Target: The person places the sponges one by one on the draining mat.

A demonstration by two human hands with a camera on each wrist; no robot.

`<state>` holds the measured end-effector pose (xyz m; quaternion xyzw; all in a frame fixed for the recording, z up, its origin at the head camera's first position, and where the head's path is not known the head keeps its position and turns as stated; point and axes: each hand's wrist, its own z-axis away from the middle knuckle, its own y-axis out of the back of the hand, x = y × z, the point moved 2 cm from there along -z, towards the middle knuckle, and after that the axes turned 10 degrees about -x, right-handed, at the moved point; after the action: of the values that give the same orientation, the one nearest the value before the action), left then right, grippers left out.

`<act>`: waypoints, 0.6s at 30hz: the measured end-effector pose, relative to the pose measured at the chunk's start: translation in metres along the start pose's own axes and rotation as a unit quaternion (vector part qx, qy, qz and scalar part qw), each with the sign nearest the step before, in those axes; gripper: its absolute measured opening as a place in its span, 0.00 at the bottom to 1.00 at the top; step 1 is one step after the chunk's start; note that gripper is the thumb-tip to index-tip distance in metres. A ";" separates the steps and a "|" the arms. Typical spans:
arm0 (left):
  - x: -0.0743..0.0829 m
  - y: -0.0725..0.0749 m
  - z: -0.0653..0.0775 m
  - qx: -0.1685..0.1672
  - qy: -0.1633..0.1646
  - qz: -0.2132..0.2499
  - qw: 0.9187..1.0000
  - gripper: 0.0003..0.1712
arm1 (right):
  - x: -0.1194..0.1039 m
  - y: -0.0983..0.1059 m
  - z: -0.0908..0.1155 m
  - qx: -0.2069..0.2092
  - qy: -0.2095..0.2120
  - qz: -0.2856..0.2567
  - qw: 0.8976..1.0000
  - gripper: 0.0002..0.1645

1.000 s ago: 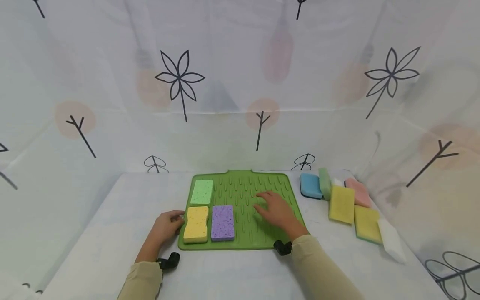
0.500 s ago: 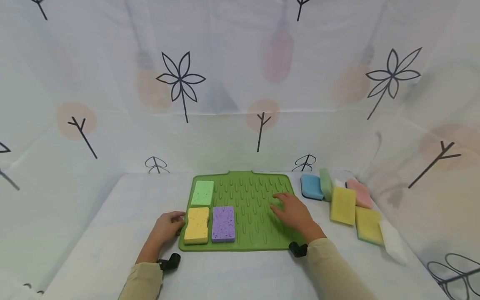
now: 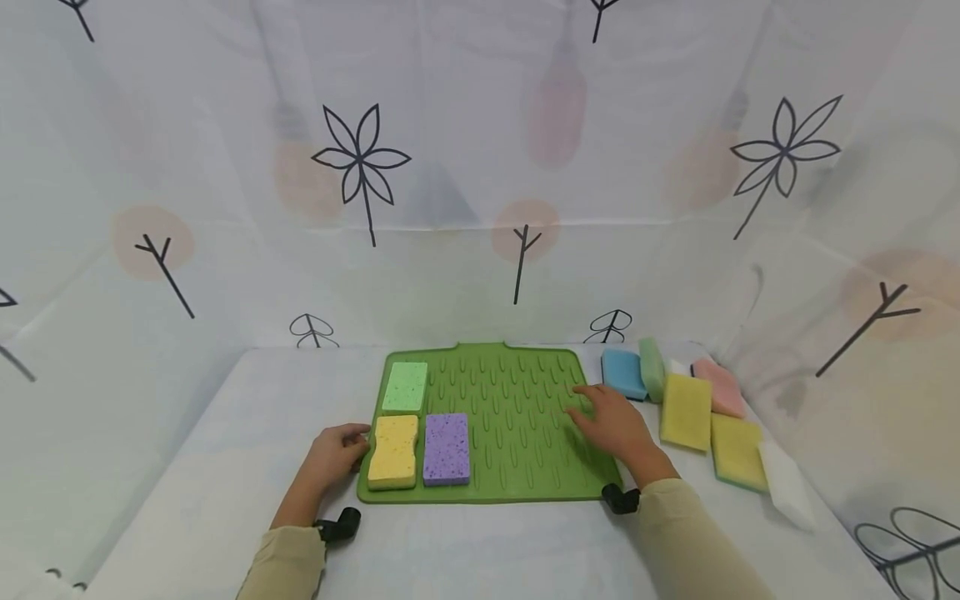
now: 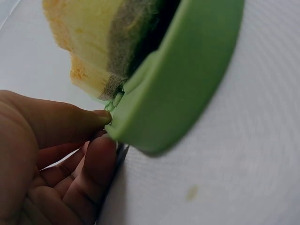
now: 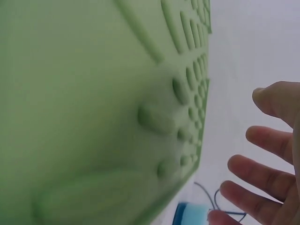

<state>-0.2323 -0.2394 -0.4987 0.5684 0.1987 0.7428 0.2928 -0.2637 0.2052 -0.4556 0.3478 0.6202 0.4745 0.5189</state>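
Observation:
A green ridged silicone mat (image 3: 517, 454) lies on the white table. My left hand (image 3: 333, 454) is at its left edge; in the left wrist view the thumb and a finger pinch the mat's rim (image 4: 154, 122). On the mat's left side sit a light green sponge (image 3: 405, 387), a yellow sponge (image 3: 392, 452) with notched sides, and a speckled purple sponge (image 3: 446, 450). Over the mat's right edge hovers my right hand (image 3: 617, 421), its fingers spread and holding nothing. Bare mat shows beside that hand in the right wrist view.
To the right lies a cluster: a blue sponge (image 3: 622, 372), a green sponge (image 3: 651, 369) on its side, a pink sponge (image 3: 722, 387), two yellow scouring sponges (image 3: 686, 410) and a white piece (image 3: 783, 485). A patterned cloth (image 3: 480, 167) closes off the back and sides.
My right hand has moved rightward, from over the middle right of the mat to its right edge. The left hand and the sponges have stayed where they were.

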 end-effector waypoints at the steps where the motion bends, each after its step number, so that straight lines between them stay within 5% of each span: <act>1: 0.000 0.000 0.000 0.001 0.002 0.001 1.000 0.22 | 0.002 0.001 0.001 -0.001 -0.005 -0.003 1.000 0.29; 18: 0.001 0.000 -0.001 0.002 0.016 0.003 1.000 0.22 | 0.039 0.016 0.006 0.053 -0.050 0.010 0.997 0.30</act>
<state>-0.2330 -0.2387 -0.4984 0.5574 0.2034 0.7523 0.2862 -0.2677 0.2478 -0.4533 0.4041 0.6144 0.4280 0.5254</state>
